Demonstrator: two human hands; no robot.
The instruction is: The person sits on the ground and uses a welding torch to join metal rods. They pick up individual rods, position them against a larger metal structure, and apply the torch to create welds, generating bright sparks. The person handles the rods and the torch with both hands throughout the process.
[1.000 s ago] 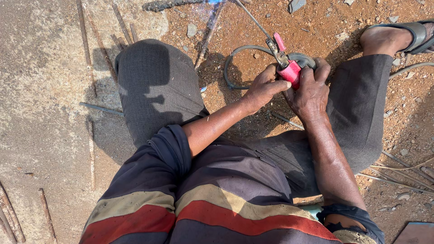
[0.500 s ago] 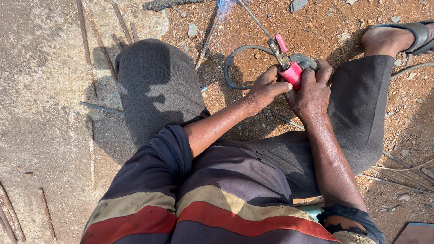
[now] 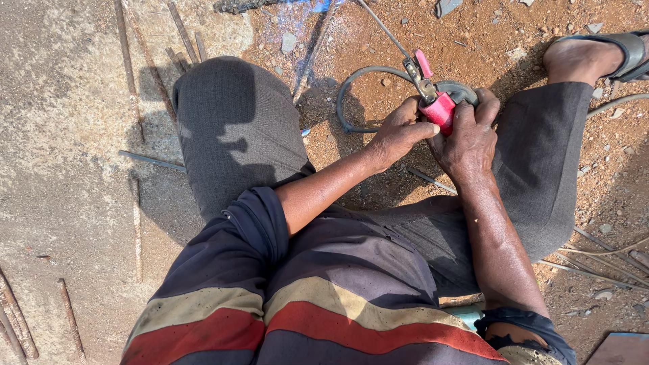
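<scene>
Head view is looking down on a seated person whose two hands are meeting over red dirt between the knees. The right hand (image 3: 470,138) is wrapping closed around the red handle of a welding electrode holder (image 3: 436,101), fingers curled tight over it. The left hand (image 3: 399,132) is pressing against the same red handle from the other side, thumb and fingertips pinching it. The holder's metal clamp is sticking up and away from the hands, gripping a thin welding rod (image 3: 382,27) that is running toward the top edge. A dark cable (image 3: 351,84) is looping on the ground just behind the hands. Rusty steel rods (image 3: 135,67) are lying on the concrete slab (image 3: 61,169) at left. A sandalled foot (image 3: 595,54) is resting at the upper right.
</scene>
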